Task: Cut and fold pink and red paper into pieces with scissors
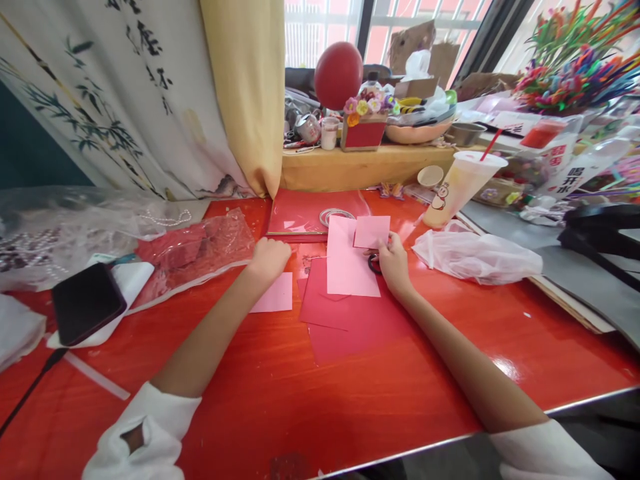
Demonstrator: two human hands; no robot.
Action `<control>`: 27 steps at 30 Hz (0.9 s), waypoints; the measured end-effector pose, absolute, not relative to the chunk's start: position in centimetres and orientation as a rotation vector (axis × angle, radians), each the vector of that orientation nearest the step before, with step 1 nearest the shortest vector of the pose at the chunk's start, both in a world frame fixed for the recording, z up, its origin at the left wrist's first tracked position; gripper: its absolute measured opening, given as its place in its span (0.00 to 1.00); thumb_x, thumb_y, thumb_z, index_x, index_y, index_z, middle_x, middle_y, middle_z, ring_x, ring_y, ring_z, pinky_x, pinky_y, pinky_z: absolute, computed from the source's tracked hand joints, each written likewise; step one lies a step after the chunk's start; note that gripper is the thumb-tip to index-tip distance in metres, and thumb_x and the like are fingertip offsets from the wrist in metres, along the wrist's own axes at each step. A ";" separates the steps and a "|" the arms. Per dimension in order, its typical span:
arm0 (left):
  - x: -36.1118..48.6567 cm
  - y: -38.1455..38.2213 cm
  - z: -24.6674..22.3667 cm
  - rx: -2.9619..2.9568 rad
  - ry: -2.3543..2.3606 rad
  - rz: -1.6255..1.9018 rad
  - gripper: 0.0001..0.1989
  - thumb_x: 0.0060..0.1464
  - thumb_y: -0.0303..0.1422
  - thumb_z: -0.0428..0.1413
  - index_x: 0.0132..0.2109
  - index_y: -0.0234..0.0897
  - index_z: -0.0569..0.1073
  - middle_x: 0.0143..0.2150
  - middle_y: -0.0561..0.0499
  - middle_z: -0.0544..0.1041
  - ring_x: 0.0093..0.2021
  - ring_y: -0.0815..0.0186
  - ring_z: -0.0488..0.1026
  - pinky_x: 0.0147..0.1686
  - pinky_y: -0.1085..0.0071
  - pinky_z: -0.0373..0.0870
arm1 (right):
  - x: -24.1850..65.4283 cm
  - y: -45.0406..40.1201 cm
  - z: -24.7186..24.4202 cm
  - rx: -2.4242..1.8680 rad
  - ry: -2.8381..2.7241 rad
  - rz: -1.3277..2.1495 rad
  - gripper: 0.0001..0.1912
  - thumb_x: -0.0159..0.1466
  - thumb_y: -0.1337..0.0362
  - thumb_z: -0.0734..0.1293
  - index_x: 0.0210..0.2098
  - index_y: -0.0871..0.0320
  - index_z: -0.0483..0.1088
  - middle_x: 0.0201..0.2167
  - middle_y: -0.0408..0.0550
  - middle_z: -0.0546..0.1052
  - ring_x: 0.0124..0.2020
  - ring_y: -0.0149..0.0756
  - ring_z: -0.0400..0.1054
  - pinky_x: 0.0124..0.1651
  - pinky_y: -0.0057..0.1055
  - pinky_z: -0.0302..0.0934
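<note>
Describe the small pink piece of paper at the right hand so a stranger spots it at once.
On the glossy red table, find the long pink sheet that overlaps deeper red papers near the middle. Across that sheet's upper right corner is the small pink piece. It is much shorter than the sheet, with its lower right corner in the grip of the right hand.

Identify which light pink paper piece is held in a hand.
The small piece in the right hand. The larger sheet lies over darker paper, and the other small piece lies on the red table by the left hand.
</note>
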State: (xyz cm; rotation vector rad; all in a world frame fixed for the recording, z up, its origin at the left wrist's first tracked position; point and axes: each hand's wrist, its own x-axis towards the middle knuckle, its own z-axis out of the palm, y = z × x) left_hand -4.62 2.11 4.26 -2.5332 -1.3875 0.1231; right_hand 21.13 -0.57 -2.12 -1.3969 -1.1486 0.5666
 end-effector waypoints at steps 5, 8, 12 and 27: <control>-3.9 1.3 4.8 -2.695 -1.273 0.020 0.18 0.53 0.32 0.49 0.51 0.32 0.66 0.53 0.38 0.66 0.54 0.53 0.60 0.47 0.62 0.59 | 21.1 -0.6 -2.1 -1.410 -1.153 0.559 0.09 0.60 0.62 0.56 0.40 0.56 0.59 0.26 0.46 0.73 0.26 0.37 0.72 0.24 0.28 0.63; -2.3 1.6 3.6 -3.055 -1.162 -0.093 0.27 0.52 0.45 0.49 0.55 0.34 0.61 0.55 0.41 0.63 0.55 0.55 0.57 0.50 0.63 0.57 | 21.2 -0.5 -2.3 -1.410 -1.169 0.555 0.09 0.60 0.62 0.56 0.41 0.56 0.59 0.27 0.46 0.73 0.26 0.37 0.72 0.25 0.29 0.63; -1.7 2.6 1.6 -3.150 -1.370 -0.195 0.30 0.44 0.51 0.55 0.50 0.35 0.66 0.47 0.43 0.66 0.49 0.54 0.60 0.47 0.61 0.58 | 21.3 -0.4 -2.5 -1.414 -1.185 0.543 0.10 0.61 0.62 0.56 0.41 0.56 0.59 0.26 0.45 0.74 0.27 0.37 0.72 0.26 0.29 0.63; -2.2 3.7 1.7 -3.116 -1.747 -0.700 0.03 0.53 0.32 0.48 0.33 0.38 0.65 0.29 0.53 0.74 0.32 0.68 0.71 0.34 0.72 0.63 | 21.3 -0.5 -2.4 -1.430 -1.208 0.532 0.11 0.61 0.62 0.55 0.42 0.56 0.59 0.27 0.46 0.74 0.27 0.38 0.72 0.25 0.30 0.62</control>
